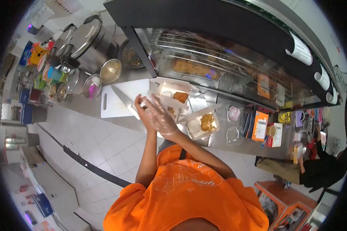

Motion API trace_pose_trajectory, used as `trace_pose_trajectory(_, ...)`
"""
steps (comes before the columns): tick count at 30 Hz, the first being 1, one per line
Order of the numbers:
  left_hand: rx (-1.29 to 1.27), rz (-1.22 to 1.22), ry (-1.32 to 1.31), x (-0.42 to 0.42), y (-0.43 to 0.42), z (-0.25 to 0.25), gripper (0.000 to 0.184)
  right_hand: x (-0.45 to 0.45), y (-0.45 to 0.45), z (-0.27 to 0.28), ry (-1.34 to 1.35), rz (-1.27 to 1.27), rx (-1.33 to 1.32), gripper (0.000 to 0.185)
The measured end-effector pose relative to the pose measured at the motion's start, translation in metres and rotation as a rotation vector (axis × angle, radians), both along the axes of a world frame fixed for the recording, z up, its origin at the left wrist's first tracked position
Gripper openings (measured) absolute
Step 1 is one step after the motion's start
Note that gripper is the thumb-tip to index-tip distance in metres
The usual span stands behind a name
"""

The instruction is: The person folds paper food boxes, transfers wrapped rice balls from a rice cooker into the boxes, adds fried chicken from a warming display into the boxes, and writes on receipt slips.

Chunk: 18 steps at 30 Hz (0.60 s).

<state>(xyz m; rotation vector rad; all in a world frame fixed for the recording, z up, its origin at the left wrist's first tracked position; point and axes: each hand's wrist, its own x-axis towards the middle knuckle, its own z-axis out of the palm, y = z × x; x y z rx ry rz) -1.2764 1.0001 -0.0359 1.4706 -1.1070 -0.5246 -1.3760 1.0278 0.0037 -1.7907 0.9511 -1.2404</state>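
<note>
My left hand is raised beside the knife handle, its fingers partly hidden behind my other hand. A clear plastic glove covers my right hand, whose fingers are stretched out against my left hand. Just left of both hands, a knife lies across a white cutting board; whether my left hand touches its handle is unclear. Beyond my right hand stands an open takeaway box with rice and a fried piece. Another open box, to the right, holds rice and fried food.
A glass display case borders the counter's back. Metal bowls and a large pot stand at left. Clear containers and an orange-and-white box are at right. Another person works at far right.
</note>
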Motion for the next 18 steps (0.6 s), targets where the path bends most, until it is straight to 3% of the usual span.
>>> trace_pose_trajectory(2,-0.037,-0.004,-0.037,0.041,-0.014,-0.005,0.046,0.031,-0.006,0.004,-0.067,0.060,0.067,0.068)
trace_pose_trajectory(3,0.019,-0.035,-0.041,0.060,-0.023,-0.010,0.043,0.046,-0.011,-0.007,0.052,0.083,-0.023,0.075)
trace_pose_trajectory(6,0.217,-0.077,0.052,0.109,-0.063,-0.018,0.035,0.057,-0.015,0.025,0.123,0.234,0.092,0.072)
trace_pose_trajectory(7,0.318,-0.060,0.150,0.125,-0.080,-0.012,0.032,0.057,-0.015,0.017,0.075,0.335,0.306,0.064)
trace_pose_trajectory(9,0.167,-0.026,0.234,0.183,-0.134,-0.073,0.027,0.050,-0.012,0.008,0.056,0.336,0.330,0.055)
trace_pose_trajectory(10,0.150,-0.019,0.191,0.207,-0.168,-0.098,0.030,0.044,-0.007,0.004,0.047,0.328,0.342,0.052)
trace_pose_trajectory(11,0.165,-0.017,0.010,0.230,-0.211,-0.119,0.034,0.038,0.002,0.000,0.015,0.207,0.393,0.044)
trace_pose_trajectory(15,0.336,0.002,-0.789,0.304,-0.413,-0.195,0.050,0.000,0.045,-0.028,-0.048,-0.026,0.546,0.040)
trace_pose_trajectory(17,0.772,0.055,-0.612,0.308,-0.486,-0.177,0.075,-0.017,0.066,-0.017,-0.117,-0.146,0.733,0.038)
trace_pose_trajectory(18,0.776,0.034,-0.594,0.297,-0.492,-0.165,0.077,-0.023,0.079,-0.020,-0.137,-0.206,0.755,0.036)
